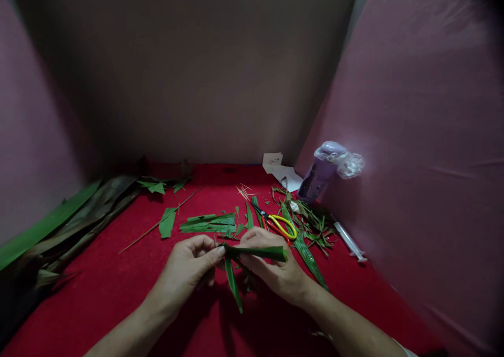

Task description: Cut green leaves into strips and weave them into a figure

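Between my hands, above the red cloth, is a folded green leaf strip (pixel 262 252). One arm of it points right across my right hand, and another hangs down toward me. My left hand (pixel 197 262) pinches the strip's left end between thumb and fingers. My right hand (pixel 271 273) is closed around the strip from behind and below; its fingertips are partly hidden by the leaf. Just beyond my hands lie cut leaf strips (pixel 208 222) in a flat stack. Scissors (pixel 281 226) with yellow and red handles rest past my right hand.
Long leaves (pixel 74 220) lie along the left side. A thin stick (pixel 157 223) crosses a leaf piece (pixel 168 222). Toothpicks (pixel 244 191), dried plant scraps (pixel 311 220), a syringe (pixel 349 241), white papers (pixel 287 176) and a purple plastic-wrapped cup (pixel 317 176) stand or lie toward the back and right.
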A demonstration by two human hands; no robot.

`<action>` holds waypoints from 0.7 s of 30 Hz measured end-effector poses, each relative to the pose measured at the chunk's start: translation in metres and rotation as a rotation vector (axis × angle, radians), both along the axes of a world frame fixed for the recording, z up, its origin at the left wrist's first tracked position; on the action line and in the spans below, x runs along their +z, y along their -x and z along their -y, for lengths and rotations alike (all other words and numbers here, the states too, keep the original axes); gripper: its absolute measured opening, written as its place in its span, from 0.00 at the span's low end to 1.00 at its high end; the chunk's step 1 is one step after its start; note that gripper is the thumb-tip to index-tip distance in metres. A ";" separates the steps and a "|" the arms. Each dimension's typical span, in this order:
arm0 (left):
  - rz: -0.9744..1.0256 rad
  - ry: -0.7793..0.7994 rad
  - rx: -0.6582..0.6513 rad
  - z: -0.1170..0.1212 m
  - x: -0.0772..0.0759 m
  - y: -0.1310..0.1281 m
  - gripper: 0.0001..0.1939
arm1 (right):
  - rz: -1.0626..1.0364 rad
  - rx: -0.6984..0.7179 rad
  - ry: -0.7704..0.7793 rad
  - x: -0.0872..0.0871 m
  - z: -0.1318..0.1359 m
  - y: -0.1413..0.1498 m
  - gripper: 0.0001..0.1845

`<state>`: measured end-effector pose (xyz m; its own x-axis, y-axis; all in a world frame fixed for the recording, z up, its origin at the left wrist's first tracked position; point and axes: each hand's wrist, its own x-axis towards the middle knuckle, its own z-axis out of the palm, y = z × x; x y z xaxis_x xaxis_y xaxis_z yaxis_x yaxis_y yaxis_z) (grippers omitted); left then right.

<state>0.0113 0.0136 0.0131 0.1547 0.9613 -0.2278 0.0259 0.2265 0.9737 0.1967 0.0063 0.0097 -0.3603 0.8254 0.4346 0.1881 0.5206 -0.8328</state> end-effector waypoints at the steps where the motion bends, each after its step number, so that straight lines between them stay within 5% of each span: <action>1: -0.001 0.002 0.003 0.000 0.000 0.000 0.16 | 0.025 -0.008 -0.045 -0.001 0.001 0.001 0.09; 8: 0.039 -0.005 0.000 0.001 -0.004 0.000 0.14 | 0.162 -0.072 -0.336 -0.013 0.004 0.005 0.14; 21: 0.055 0.024 -0.078 0.000 0.001 0.004 0.14 | 0.385 -0.113 -0.412 -0.006 0.014 0.007 0.17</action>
